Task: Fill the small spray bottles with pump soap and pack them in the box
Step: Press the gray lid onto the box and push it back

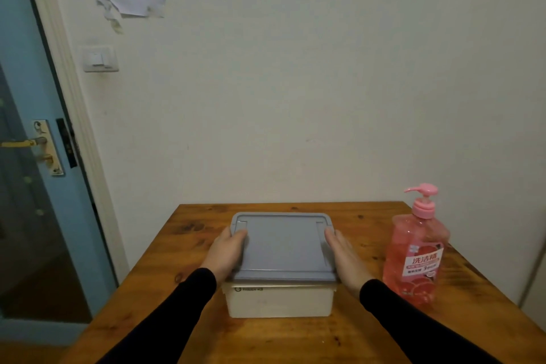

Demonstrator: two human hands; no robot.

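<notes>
Dim, warm indoor light, soft overall focus, faint shadows beside the box (279,298), muted sheen on the table (369,221) behind it, wide-angle bending left of it at the door frame (74,115)

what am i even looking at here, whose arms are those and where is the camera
There is no machine here. A person wears a wide-angle camera on their head, so the single picture looks forward and down at their own arms in black sleeves. On the wooden table stands a pale plastic storage box with a grey lid on it. The left hand grips the lid's left edge, thumb over the top. The right hand lies along the right edge with fairly straight fingers. Further right stands a pink pump bottle of soap, untouched. No small spray bottles are visible; whether they are inside the box cannot be told. Behind are a wall and a blue door.
</notes>
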